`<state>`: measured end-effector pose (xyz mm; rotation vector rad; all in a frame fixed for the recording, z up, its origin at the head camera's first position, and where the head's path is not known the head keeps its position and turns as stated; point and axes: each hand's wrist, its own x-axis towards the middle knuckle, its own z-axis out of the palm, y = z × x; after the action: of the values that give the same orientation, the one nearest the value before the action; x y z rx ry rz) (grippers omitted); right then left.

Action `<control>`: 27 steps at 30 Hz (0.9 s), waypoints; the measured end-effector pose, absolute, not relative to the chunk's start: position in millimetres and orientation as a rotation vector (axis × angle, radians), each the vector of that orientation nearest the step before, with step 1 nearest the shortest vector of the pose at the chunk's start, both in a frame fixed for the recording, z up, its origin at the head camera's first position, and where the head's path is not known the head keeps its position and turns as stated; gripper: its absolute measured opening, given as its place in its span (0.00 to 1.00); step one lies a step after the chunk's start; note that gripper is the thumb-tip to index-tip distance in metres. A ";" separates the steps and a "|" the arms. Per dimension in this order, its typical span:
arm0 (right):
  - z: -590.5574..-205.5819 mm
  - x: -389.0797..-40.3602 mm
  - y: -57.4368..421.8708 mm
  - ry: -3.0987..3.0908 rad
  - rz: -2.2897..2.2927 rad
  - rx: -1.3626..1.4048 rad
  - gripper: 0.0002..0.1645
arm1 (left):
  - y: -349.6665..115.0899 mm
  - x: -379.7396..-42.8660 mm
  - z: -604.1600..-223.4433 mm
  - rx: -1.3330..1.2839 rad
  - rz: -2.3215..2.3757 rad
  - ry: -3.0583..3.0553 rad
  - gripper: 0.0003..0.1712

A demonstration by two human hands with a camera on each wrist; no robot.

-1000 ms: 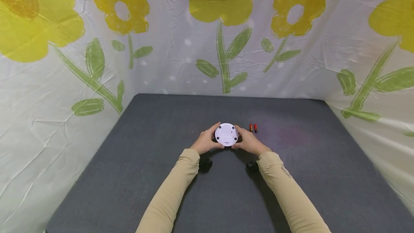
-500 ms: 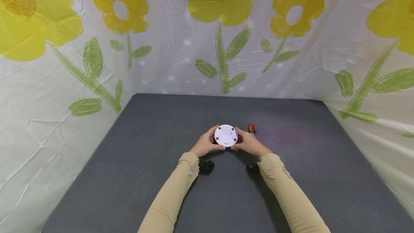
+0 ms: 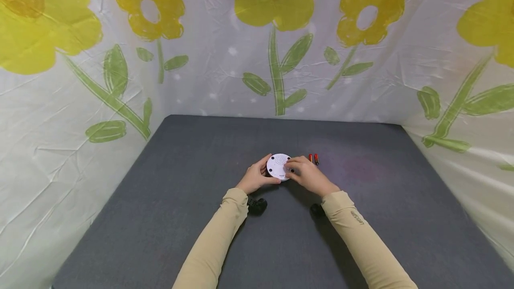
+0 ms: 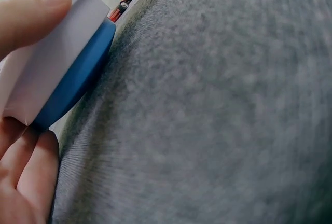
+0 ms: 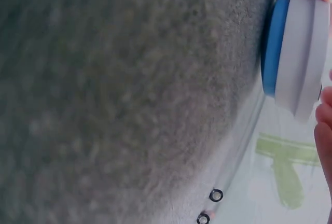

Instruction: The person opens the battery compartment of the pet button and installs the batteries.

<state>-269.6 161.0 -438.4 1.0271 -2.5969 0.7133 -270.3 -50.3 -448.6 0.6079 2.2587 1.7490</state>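
A round white device (image 3: 277,166) with speaker holes and dark rubber feet is held bottom side up just above the table. In the left wrist view its white body (image 4: 52,53) has a blue part (image 4: 78,81) facing the table. My left hand (image 3: 255,177) grips the device by its left edge, thumb at the near side and fingers beyond. My right hand (image 3: 311,176) is over the right part of the device's bottom, fingers bent and thumb apart from them. In the right wrist view those fingertips (image 5: 325,105) are at the white bottom face; whether they press it is unclear.
Two red and black batteries (image 3: 313,159) lie side by side just beyond the right hand. The dark grey table (image 3: 192,159) runs back to a white curtain (image 3: 217,79) printed with yellow flowers. Dark wrist-worn gear (image 3: 257,206) hangs under the left wrist.
My right hand has let go of the device's right edge and moved its fingers left over the bottom face. My left hand keeps its grip, and the device stays in nearly the same place.
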 end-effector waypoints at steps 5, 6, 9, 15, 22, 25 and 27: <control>-439.9 -270.3 159.0 -2.574 0.643 1.100 0.11 | -49.8 -271.1 -447.9 0.604 1.737 2.254 0.52; -439.9 -270.4 158.8 -2.564 0.632 1.111 0.11 | -49.7 -271.3 -448.0 0.605 1.739 2.257 0.52; -439.1 -271.0 158.3 -2.533 0.608 1.136 0.10 | -49.2 -273.5 -449.6 0.601 1.750 2.264 0.52; -437.5 -272.9 157.3 -2.518 0.513 1.176 0.09 | -46.9 -285.0 -467.5 0.593 1.732 2.313 0.54; -438.0 -275.3 155.7 -2.519 0.413 1.181 0.08 | -45.0 -292.9 -477.1 0.555 1.674 2.377 0.56; -437.2 -276.1 154.7 -2.501 0.383 1.200 0.06 | -44.5 -292.8 -475.6 0.546 1.664 2.381 0.56; -436.3 -276.8 154.3 -2.489 0.364 1.214 0.05 | -44.2 -293.4 -475.1 0.544 1.663 2.382 0.56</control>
<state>-276.8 154.3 -436.3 1.2140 -2.4895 0.3642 -293.4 -44.2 -475.1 0.5436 2.3818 1.6629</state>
